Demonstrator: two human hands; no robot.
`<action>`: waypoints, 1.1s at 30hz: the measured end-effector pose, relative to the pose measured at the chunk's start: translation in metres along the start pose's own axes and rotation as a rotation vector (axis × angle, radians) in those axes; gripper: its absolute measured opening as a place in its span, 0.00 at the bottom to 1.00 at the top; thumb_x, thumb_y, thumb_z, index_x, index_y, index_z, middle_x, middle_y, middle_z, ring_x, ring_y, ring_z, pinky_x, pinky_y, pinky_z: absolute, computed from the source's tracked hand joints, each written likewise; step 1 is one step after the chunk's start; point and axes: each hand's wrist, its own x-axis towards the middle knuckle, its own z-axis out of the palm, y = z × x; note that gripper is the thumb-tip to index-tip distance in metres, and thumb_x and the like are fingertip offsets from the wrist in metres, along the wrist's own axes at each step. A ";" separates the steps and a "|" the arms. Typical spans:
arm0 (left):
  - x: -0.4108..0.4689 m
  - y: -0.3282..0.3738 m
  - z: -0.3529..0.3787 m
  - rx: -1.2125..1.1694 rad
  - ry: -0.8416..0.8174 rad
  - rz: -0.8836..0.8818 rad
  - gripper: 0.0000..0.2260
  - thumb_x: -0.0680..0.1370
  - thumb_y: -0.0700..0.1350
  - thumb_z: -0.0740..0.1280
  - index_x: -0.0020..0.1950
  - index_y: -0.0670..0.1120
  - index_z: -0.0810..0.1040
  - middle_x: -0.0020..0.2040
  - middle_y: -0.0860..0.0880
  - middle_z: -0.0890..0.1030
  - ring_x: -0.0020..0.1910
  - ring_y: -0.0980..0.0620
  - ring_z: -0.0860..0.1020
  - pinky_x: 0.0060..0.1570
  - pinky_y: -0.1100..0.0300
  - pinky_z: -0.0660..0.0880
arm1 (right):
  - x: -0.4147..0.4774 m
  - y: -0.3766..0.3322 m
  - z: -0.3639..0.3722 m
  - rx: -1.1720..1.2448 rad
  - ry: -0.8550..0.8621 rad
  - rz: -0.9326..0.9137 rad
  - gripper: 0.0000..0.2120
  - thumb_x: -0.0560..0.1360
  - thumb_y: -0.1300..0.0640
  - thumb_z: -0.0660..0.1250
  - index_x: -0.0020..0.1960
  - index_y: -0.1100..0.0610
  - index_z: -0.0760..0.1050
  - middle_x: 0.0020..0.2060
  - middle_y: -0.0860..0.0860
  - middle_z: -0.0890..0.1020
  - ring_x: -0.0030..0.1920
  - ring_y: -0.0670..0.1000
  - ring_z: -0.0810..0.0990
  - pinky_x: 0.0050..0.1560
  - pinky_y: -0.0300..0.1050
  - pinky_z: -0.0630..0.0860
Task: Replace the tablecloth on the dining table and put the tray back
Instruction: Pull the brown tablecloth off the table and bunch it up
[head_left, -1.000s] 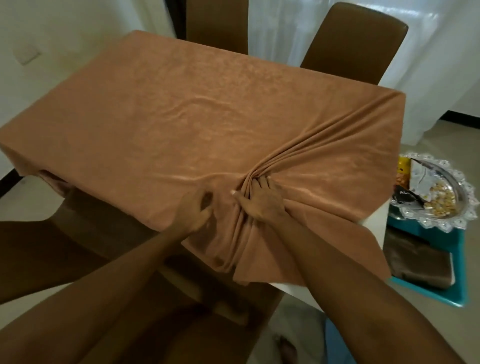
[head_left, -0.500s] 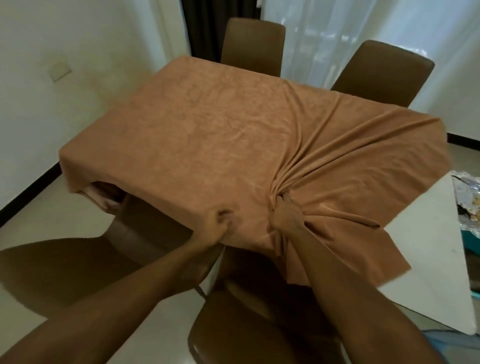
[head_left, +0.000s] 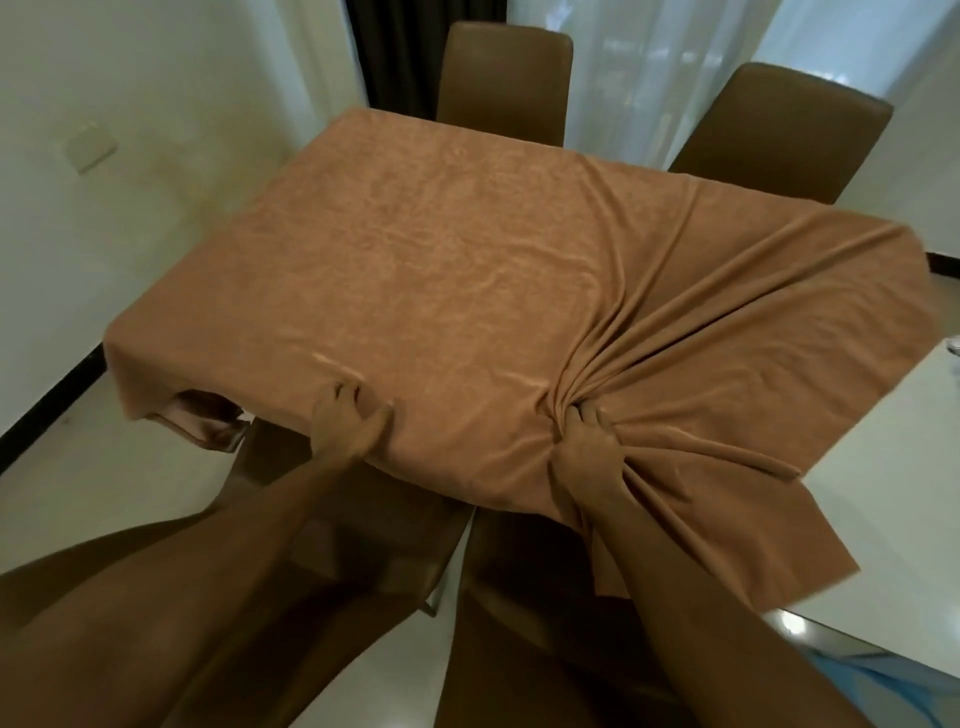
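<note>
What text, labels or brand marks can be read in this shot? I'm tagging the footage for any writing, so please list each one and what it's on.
None can be read.
The tablecloth is plain, with only a faint woven pattern and no lettering.
The wall plate carries no marking that can be made out.
The bare table corner and the chairs show no labels.

Tablecloth (head_left: 467, 291) hides most of table (head_left: 857, 467); tray unseen.
</note>
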 end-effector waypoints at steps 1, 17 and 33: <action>-0.003 0.006 0.008 -0.032 0.035 -0.026 0.33 0.77 0.61 0.67 0.74 0.42 0.68 0.73 0.41 0.67 0.71 0.39 0.66 0.70 0.44 0.65 | 0.004 -0.001 0.004 -0.009 0.030 -0.031 0.17 0.74 0.58 0.64 0.62 0.62 0.76 0.65 0.64 0.76 0.64 0.66 0.75 0.67 0.59 0.72; -0.015 0.080 0.039 -0.680 -0.621 0.128 0.11 0.77 0.45 0.69 0.60 0.49 0.79 0.49 0.55 0.82 0.51 0.52 0.82 0.50 0.56 0.80 | 0.089 -0.142 -0.017 0.149 -0.191 0.191 0.46 0.71 0.23 0.58 0.69 0.61 0.73 0.66 0.61 0.76 0.67 0.63 0.74 0.68 0.56 0.69; 0.203 -0.155 -0.115 0.233 0.100 0.289 0.05 0.76 0.36 0.69 0.47 0.35 0.83 0.46 0.34 0.81 0.43 0.34 0.79 0.43 0.45 0.75 | 0.089 -0.241 0.025 -0.024 -0.112 0.162 0.13 0.78 0.59 0.65 0.62 0.57 0.74 0.59 0.57 0.80 0.59 0.59 0.79 0.58 0.53 0.76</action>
